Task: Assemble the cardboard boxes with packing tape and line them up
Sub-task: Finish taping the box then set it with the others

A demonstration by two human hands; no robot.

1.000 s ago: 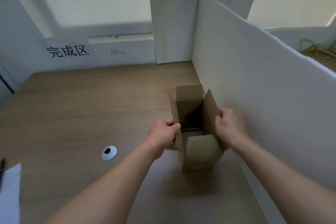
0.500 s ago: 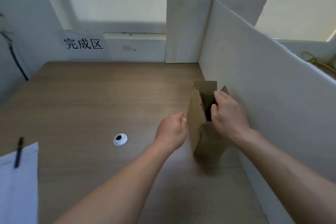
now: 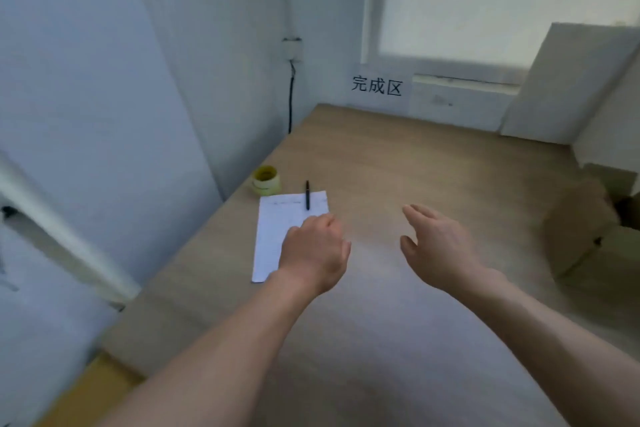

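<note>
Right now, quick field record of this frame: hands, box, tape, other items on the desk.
left hand: over the paper's near right part, fingers loosely curled, holding nothing
right hand: fingers extended above bare desk, holding nothing
cardboard box: at far right edge, blurred, flaps open, neither hand on it
tape roll: yellowish, at the desk's left edge by the wall
paper: just right of the tape
pen: lies on the paper's far edge
desk: wooden

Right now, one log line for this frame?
left hand: empty, over paper | right hand: open, empty | box: untaped, far right | tape roll: untouched
</note>
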